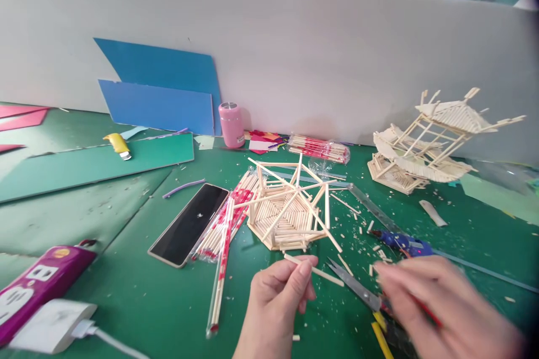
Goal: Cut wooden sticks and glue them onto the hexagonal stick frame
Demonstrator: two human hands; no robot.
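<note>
My left hand [284,297] pinches a short wooden stick [328,276] between thumb and fingers, just in front of an octagonal stick model [286,213]. That model has a slatted base, upright posts and long sticks crossing over its top. To the right, my right hand [442,305] is smeared by motion over the handle end of a pair of scissors [357,286]. The blades lie part open, pointing toward the stick in my left hand. Whether my right fingers touch the scissors cannot be made out. A blue glue gun [402,242] lies just beyond that hand.
Bagged sticks [225,230] and a phone [191,224] lie left of the model. A tiered stick pavilion [429,143] stands back right, a pink flask [232,125] by the white partition [315,56]. A purple power strip [46,280] sits front left. Scraps litter the green table [168,303].
</note>
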